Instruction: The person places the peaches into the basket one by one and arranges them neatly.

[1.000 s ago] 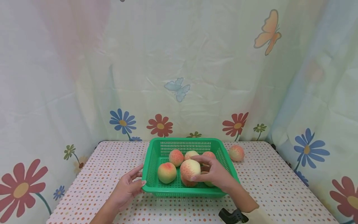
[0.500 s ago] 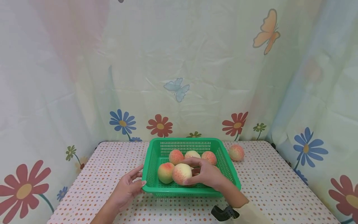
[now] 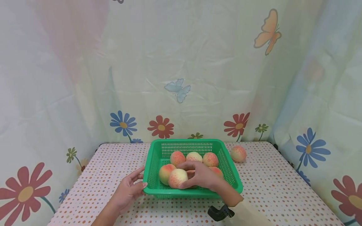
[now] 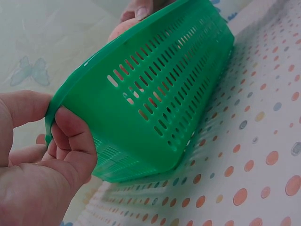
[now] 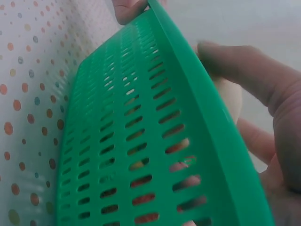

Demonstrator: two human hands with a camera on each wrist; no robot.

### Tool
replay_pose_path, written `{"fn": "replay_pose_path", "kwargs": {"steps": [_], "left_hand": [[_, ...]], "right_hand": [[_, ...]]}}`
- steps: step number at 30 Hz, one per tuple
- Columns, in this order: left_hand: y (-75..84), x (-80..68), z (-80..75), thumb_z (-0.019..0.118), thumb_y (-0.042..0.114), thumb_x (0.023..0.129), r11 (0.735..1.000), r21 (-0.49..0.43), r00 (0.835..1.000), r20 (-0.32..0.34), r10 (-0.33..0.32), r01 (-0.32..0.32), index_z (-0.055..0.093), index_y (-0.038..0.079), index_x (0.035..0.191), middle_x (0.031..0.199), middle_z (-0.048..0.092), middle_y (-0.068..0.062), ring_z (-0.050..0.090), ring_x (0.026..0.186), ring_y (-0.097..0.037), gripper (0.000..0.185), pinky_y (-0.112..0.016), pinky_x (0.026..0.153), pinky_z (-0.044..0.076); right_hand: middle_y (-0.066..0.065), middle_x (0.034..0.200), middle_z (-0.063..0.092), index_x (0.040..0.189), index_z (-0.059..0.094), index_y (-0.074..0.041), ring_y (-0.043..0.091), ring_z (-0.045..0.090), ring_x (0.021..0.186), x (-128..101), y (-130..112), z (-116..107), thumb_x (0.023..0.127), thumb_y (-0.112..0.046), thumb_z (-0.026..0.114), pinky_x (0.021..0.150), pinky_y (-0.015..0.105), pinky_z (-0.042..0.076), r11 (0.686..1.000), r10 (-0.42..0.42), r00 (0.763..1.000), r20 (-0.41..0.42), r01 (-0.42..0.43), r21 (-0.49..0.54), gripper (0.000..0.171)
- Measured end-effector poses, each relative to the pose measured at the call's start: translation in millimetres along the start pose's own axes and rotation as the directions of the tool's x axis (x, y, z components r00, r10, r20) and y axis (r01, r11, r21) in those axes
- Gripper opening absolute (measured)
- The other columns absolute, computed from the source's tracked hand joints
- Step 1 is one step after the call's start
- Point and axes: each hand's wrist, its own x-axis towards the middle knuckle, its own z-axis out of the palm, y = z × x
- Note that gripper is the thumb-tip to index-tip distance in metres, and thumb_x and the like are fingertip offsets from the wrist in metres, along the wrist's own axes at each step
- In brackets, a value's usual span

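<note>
A green plastic basket [image 3: 192, 191] with slotted walls stands on the table, several peaches inside it. My left hand [image 3: 128, 191] pinches its rim at the near left corner; the left wrist view shows the thumb and curled fingers on either side of the rim [image 4: 70, 84]. Over the front of the basket my right hand [image 3: 200, 175] grips a pale yellow peach [image 3: 178, 179] speckled with red. That peach sits low, beside a yellow-orange peach [image 3: 166, 173]. Another peach under the right hand is mostly hidden. In the right wrist view the held peach [image 5: 230, 96] shows partly behind the rim.
One peach [image 3: 238, 153] lies on the table outside the basket, by its back right corner. The table [image 3: 118, 157] has a dotted cover. A printed curtain [image 3: 135, 62] encloses the back and both sides.
My right hand has moved left and down with the pale peach, deeper into the basket's front left. Peaches at the right are more exposed. The left hand stays on the rim.
</note>
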Motion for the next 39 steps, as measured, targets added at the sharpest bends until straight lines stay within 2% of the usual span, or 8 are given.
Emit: {"fn": "replay_pose_path", "kwargs": {"steps": [5,8,14,20,26,30,33,39], "left_hand": [[-1.0,-0.6,0.0,0.066,0.003,0.095,1.0,0.007,1.0,0.019,0.012,-0.012,0.02,0.004,0.163,0.125,0.052,-0.009,0.066,0.087,-0.008,0.081,-0.022,0.074,0.06],[-1.4,-0.6,-0.1,0.066,0.003,0.095,1.0,0.004,1.0,0.017,0.01,-0.01,0.021,0.005,0.162,0.125,0.051,-0.009,0.066,0.087,-0.008,0.081,-0.022,0.074,0.06],[-1.5,0.2,-0.7,0.066,0.003,0.095,1.0,0.002,1.0,0.005,0.0,0.0,0.023,0.008,0.162,0.126,0.05,-0.01,0.066,0.089,-0.009,0.081,-0.022,0.075,0.061],[-0.3,-0.5,-0.1,0.067,0.003,0.095,1.0,-0.002,1.0,0.007,0.005,-0.005,0.024,0.008,0.162,0.126,0.051,-0.011,0.068,0.091,-0.011,0.08,-0.023,0.077,0.062],[0.7,-1.9,0.2,0.066,0.003,0.095,1.0,-0.002,0.999,0.029,0.014,-0.013,0.022,0.006,0.163,0.126,0.051,-0.011,0.067,0.091,-0.01,0.081,-0.023,0.077,0.061],[1.5,-2.0,0.0,0.067,0.003,0.095,1.0,-0.01,1.0,0.018,0.008,-0.008,0.023,0.007,0.162,0.127,0.05,-0.011,0.068,0.091,-0.011,0.081,-0.023,0.077,0.061],[1.6,-1.8,0.0,0.067,0.004,0.095,1.0,-0.012,1.0,0.008,0.006,-0.006,0.024,0.008,0.162,0.127,0.05,-0.011,0.068,0.09,-0.01,0.08,-0.023,0.077,0.062],[1.2,-1.7,0.2,0.066,0.003,0.095,1.0,-0.002,1.0,0.02,0.021,-0.021,0.022,0.005,0.162,0.126,0.05,-0.011,0.067,0.088,-0.008,0.08,-0.022,0.076,0.061]], "right_hand": [[0.004,0.129,0.068,0.129,0.068,-0.015,0.027,0.061,0.121,4.6,-0.7,3.3,0.08,-0.018,0.089,0.095,0.041,0.057,0.997,0.0,1.0,-0.002,0.0,-0.072,0.054],[0.004,0.128,0.068,0.129,0.068,-0.014,0.025,0.061,0.119,5.8,-2.1,4.1,0.08,-0.019,0.089,0.092,0.039,0.057,0.994,0.016,1.0,-0.002,-0.016,-0.109,0.053],[0.011,0.13,0.068,0.132,0.066,-0.007,0.021,0.063,0.1,5.9,-4.7,4.6,0.081,-0.011,0.087,0.073,0.031,0.057,0.994,0.065,0.998,0.021,-0.063,-0.088,0.056],[0.011,0.13,0.068,0.135,0.066,-0.006,0.018,0.066,0.084,5.0,-4.4,3.5,0.081,-0.011,0.087,0.066,0.031,0.058,0.994,0.078,0.996,0.033,-0.075,-0.076,0.058],[0.012,0.133,0.067,0.131,0.069,-0.008,0.02,0.069,0.092,1.6,-7.1,-0.2,0.08,-0.012,0.087,0.07,0.035,0.062,0.991,0.101,0.995,0.012,-0.099,-0.088,0.054],[0.019,0.139,0.063,0.133,0.067,-0.005,0.024,0.07,0.104,-1.8,-9.4,-5.1,0.081,-0.012,0.087,0.075,0.039,0.064,0.989,0.138,0.99,0.008,-0.137,-0.048,0.056],[0.02,0.141,0.061,0.133,0.067,-0.006,0.027,0.071,0.109,-4.1,-10.2,-8.7,0.081,-0.014,0.087,0.077,0.04,0.065,0.987,0.154,0.988,0.003,-0.154,-0.038,0.056],[0.02,0.142,0.061,0.134,0.067,-0.008,0.027,0.074,0.104,-10.0,-12.7,-17.2,0.084,-0.017,0.085,0.079,0.039,0.064,0.99,0.126,0.992,0.003,-0.126,-0.062,0.054]]}}
